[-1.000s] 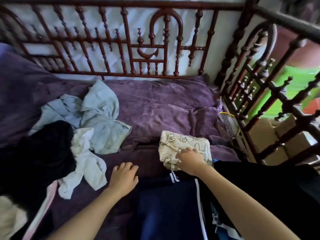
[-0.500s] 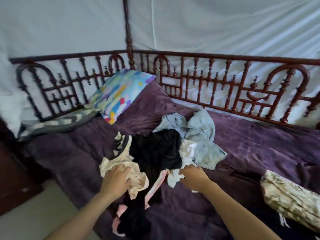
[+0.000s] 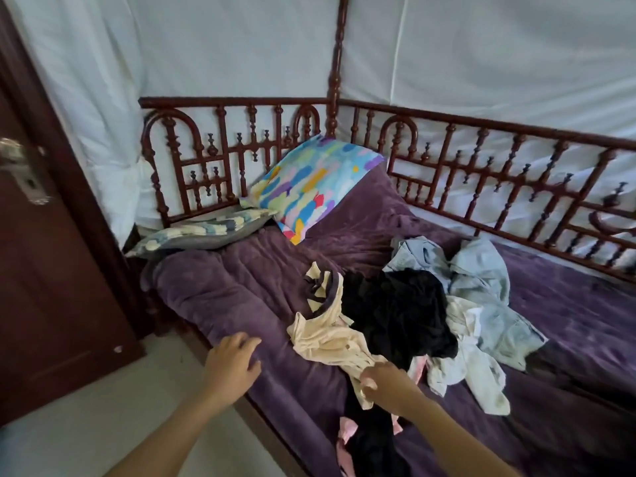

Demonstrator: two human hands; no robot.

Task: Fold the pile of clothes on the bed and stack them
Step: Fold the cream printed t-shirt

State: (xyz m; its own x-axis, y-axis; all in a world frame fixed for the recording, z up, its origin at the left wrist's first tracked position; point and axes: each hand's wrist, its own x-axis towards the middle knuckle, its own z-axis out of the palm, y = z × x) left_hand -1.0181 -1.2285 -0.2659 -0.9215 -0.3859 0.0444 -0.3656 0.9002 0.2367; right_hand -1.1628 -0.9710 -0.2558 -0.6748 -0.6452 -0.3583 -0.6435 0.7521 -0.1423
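Note:
A loose pile of clothes lies on the purple bed [image 3: 241, 290]. In it are a cream garment with dark trim [image 3: 327, 335], a black garment [image 3: 395, 311], a light blue denim piece [image 3: 481, 280], a whitish garment [image 3: 475, 366] and a pink piece [image 3: 346, 432]. My right hand [image 3: 385, 383] pinches the near end of the cream garment. To its left, my left hand [image 3: 232, 361] rests with relaxed fingers on the bed's near edge and holds nothing.
A colourful pillow [image 3: 309, 187] leans in the far corner above a flat blue-and-cream pillow [image 3: 199, 232]. A carved dark red rail [image 3: 481, 173] runs along the back and head of the bed. A dark wooden door [image 3: 51, 270] stands at the left over pale floor [image 3: 103, 425].
My view swung left from the folded patterned garment to the pile. My left hand let go of the cream garment and moved to the bed edge; my right hand now grips the cream garment.

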